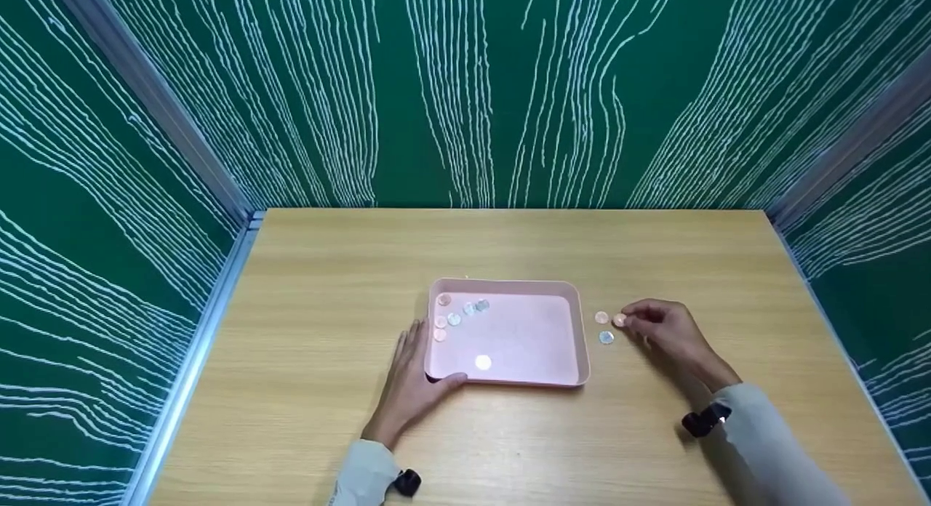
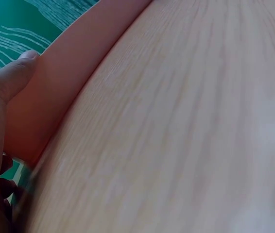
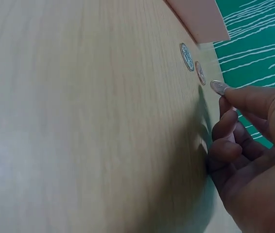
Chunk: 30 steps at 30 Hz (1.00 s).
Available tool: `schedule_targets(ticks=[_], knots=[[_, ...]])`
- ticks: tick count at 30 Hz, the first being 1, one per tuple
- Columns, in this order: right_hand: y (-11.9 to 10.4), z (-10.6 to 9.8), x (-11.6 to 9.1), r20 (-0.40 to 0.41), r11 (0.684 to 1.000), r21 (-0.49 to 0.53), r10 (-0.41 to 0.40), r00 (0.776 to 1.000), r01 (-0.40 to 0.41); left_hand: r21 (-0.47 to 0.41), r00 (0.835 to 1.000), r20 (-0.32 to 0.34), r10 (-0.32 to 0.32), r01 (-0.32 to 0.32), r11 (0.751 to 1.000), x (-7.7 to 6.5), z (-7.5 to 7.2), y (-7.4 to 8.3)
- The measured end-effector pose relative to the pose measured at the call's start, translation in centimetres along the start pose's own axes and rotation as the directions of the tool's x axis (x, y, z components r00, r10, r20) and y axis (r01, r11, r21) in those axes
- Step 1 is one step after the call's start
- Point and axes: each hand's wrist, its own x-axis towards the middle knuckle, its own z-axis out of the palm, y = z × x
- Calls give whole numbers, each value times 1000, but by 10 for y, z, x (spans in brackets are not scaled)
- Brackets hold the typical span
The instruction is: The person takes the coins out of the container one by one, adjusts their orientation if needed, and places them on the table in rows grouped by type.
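Note:
At the pink tray point(image 1: 520, 382), my left hand point(image 1: 414, 390) grips the near left corner. Its thumb point(image 2: 21, 73) lies against the near wall, with the other fingers along the left side, partly hidden in the left wrist view. My right hand point(image 1: 673, 339) pinches a copper-coloured coin point(image 1: 619, 320) between thumb and fingertips, to the right of the tray. Beside it on the table lie another copper-coloured coin point(image 1: 601, 317) and a silver-coloured coin point(image 1: 606, 337). Several coins, such as a silver-coloured one point(image 1: 454, 319), lie in the tray's left part.
A light wooden table point(image 1: 313, 288) carries everything. Green walls point(image 1: 545, 91) with white wavy lines stand behind and at both sides. Inside the tray, near its front wall, there is a bright round spot point(image 1: 483, 361), too washed out to identify.

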Motion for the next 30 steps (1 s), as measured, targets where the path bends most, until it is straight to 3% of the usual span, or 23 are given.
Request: schedule_targets(ticks=[10, 20, 30], knots=[[6, 3, 10, -17, 994, -104, -28, 999, 26, -8, 1000, -1, 21, -21, 1000, 0, -2, 0], [5, 5, 11, -30, 977, -202, -83, 996, 76, -27, 1000, 7, -14, 14, 1000, 1, -2, 2], [7, 9, 12, -50, 971, -229, -87, 995, 73, -32, 999, 14, -42, 43, 999, 1, -2, 3]])
